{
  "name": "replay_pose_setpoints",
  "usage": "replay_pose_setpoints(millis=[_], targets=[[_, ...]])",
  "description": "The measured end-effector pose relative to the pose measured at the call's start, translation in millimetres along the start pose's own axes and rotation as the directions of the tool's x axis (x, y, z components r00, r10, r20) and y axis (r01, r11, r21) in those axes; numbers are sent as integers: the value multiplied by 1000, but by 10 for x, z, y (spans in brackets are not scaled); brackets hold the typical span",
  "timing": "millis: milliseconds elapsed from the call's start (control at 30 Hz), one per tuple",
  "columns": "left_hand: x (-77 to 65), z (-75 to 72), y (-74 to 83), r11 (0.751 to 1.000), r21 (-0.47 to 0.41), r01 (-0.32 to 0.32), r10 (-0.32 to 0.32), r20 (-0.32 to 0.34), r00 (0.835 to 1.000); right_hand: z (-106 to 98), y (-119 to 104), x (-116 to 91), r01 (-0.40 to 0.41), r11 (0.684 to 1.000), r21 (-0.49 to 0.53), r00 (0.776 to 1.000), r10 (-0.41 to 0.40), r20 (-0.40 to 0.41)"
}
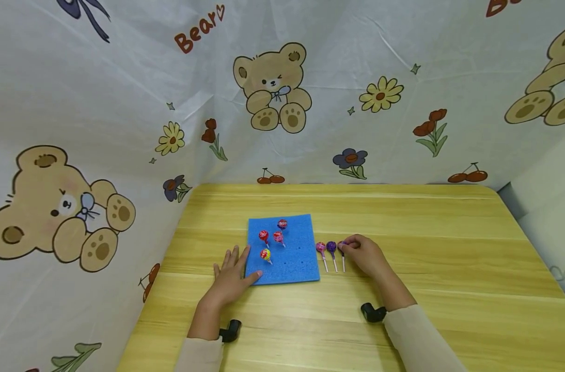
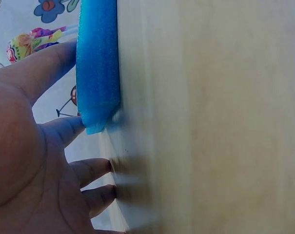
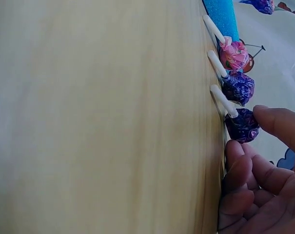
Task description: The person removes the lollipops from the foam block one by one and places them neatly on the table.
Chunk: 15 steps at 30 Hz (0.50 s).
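A blue foam sheet (image 1: pixel 294 268) lies on the table with several wrapped lollipops stuck upright in it, one of them yellow and red (image 1: pixel 265 254). My left hand (image 1: pixel 229 279) rests at the sheet's left edge, fingers spread, the thumb on its near corner. Right of the sheet, a pink lollipop (image 1: pixel 321 247) and a purple lollipop (image 1: pixel 331 247) lie side by side, sticks toward me. Beside them my right hand (image 1: pixel 363 253) pinches the wrapped head of a dark purple lollipop (image 3: pixel 242 126) between thumb and finger; its white stick (image 3: pixel 224 101) points away from the hand.
Small holes (image 1: pixel 299 248) dot the foam's right half. The wooden table (image 1: pixel 450 248) extends to the right and toward me. A white curtain (image 1: pixel 329 62) printed with bears and flowers hangs behind and on the left. Each wrist wears a small black camera (image 1: pixel 373 312).
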<state>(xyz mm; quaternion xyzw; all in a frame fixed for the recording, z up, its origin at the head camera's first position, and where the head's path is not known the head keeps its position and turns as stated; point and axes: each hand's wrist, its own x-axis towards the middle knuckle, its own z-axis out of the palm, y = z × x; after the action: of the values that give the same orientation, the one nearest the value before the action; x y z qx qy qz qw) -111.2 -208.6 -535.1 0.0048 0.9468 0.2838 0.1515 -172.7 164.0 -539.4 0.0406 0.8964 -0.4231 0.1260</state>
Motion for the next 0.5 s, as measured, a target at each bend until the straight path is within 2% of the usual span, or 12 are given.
replay_pose_setpoints(millis=[500], targets=[[8, 9, 15, 1000, 3, 1, -1, -5, 1000, -31, 28, -8, 2, 1000, 29, 1000, -2, 10]])
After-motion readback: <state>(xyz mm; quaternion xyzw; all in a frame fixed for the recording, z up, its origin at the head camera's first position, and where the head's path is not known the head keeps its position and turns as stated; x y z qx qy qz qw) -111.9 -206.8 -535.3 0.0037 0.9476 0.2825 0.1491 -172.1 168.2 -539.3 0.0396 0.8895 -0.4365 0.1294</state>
